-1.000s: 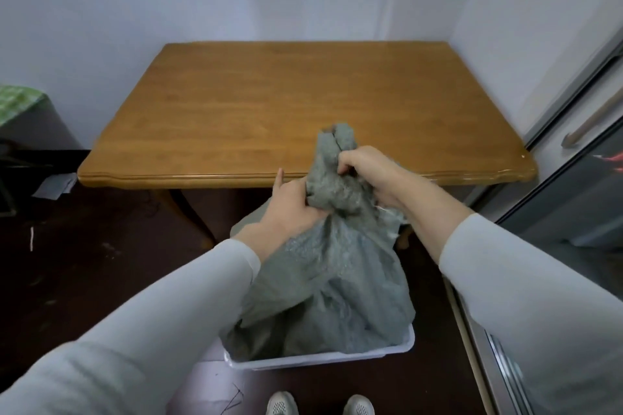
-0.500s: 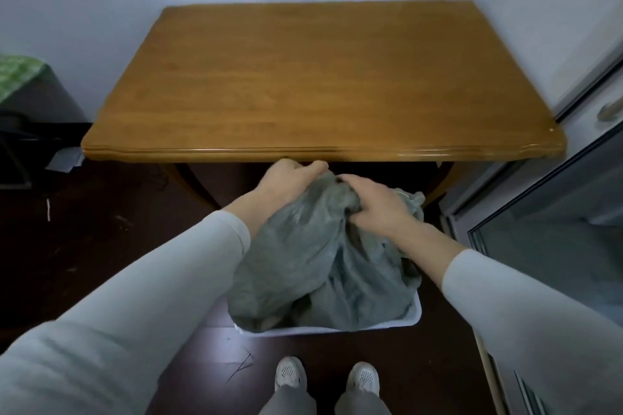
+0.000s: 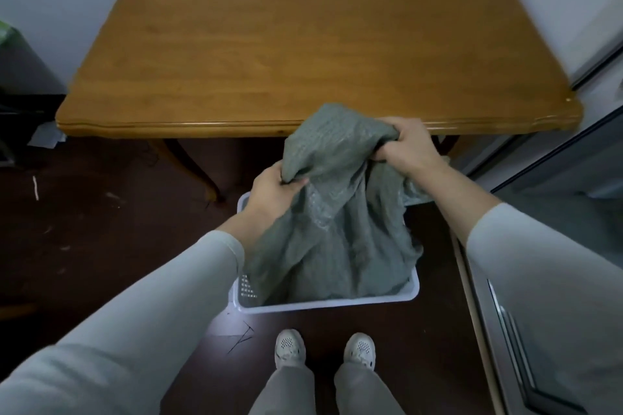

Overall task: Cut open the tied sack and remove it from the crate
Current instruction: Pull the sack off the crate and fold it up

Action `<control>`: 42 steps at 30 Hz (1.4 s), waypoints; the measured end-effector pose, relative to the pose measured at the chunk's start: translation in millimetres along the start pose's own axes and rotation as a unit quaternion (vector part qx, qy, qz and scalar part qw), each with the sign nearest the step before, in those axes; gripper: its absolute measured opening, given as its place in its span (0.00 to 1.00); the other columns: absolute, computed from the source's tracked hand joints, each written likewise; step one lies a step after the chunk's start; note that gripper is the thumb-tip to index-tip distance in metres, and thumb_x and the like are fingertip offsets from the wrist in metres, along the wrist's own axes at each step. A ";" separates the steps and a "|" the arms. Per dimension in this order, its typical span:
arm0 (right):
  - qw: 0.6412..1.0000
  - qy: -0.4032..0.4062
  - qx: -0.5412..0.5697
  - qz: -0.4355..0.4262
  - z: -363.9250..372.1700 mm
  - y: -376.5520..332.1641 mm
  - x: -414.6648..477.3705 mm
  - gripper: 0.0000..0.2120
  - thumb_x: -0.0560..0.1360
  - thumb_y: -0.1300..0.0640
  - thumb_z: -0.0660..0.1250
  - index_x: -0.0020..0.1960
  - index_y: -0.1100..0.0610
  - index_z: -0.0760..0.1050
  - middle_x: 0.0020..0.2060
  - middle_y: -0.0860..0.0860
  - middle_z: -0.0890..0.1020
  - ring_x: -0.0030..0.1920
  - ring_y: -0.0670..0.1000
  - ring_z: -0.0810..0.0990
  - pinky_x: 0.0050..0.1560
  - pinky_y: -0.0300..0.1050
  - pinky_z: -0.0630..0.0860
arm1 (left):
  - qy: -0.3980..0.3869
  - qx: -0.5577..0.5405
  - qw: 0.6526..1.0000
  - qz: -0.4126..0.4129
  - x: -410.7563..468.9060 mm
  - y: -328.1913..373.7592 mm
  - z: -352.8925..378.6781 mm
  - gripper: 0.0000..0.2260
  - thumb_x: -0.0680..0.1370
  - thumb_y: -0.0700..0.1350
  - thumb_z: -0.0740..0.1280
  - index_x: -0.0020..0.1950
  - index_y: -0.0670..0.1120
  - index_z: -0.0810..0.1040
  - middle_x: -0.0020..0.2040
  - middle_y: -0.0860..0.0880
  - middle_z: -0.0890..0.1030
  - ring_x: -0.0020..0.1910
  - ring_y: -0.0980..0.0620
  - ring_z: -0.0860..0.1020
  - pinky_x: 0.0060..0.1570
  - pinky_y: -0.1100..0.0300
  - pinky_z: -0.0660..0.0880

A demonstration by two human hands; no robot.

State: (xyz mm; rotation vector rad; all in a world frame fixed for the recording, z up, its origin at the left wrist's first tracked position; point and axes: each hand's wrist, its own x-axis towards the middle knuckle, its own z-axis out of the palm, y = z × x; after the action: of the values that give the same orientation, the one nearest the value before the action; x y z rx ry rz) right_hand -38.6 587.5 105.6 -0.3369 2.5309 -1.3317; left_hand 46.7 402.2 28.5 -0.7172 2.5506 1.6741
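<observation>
A grey-green woven sack (image 3: 337, 229) hangs limp, its lower part still inside a white perforated plastic crate (image 3: 323, 300) on the dark floor. My left hand (image 3: 273, 192) pinches a fold on the sack's left side. My right hand (image 3: 406, 145) grips the upper right of the sack, raised to the level of the table's front edge. The top of the sack bulges up between both hands. No tie or cutting tool is visible.
A wooden table (image 3: 303, 44) stands just beyond the crate, with curved legs (image 3: 195, 165) underneath. My two white shoes (image 3: 323, 347) are right behind the crate. A glass sliding door and its frame (image 3: 556, 212) run along the right. Dark clutter lies at the far left.
The hands pushed the sack down toward the crate, then moved apart and lifted it again. The right hand now holds the top higher and further right. The camera tilted down.
</observation>
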 end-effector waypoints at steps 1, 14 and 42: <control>1.000 0.012 0.007 -0.021 -5.0 -7.8 2.9 0.24 0.65 0.72 0.67 0.58 0.55 0.80 0.48 0.46 0.81 0.55 0.49 0.79 0.58 0.45 0.76 | 0.016 -0.030 0.999 0.012 1.8 6.1 -1.6 0.15 0.76 0.41 0.69 0.61 0.43 0.77 0.57 0.46 0.81 0.59 0.49 0.78 0.60 0.57 0.73; 0.985 -0.020 0.084 0.152 -5.4 -12.2 13.7 0.20 0.61 0.62 0.74 0.53 0.57 0.79 0.49 0.55 0.83 0.50 0.57 0.82 0.56 0.55 0.78 | 0.079 -0.022 0.995 0.055 -11.7 29.4 -12.2 0.34 0.71 0.48 0.74 0.74 0.49 0.62 0.66 0.51 0.72 0.69 0.49 0.70 0.65 0.56 0.70; 0.881 -0.219 -0.388 -0.163 83.7 96.3 -28.3 0.70 0.56 0.34 0.75 0.66 0.42 0.17 0.73 0.54 0.28 0.74 0.56 0.29 0.68 0.74 0.44 | -0.206 -0.072 0.933 -0.286 16.6 -12.8 21.9 0.29 0.60 0.45 0.78 0.59 0.43 0.78 0.51 0.41 0.84 0.49 0.41 0.83 0.52 0.46 0.79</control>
State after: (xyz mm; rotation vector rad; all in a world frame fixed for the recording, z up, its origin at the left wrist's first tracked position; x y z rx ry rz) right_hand 7.9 585.5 -16.5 -1.1126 2.5275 -0.1744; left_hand 31.5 411.0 3.8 -0.8895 1.7313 1.5936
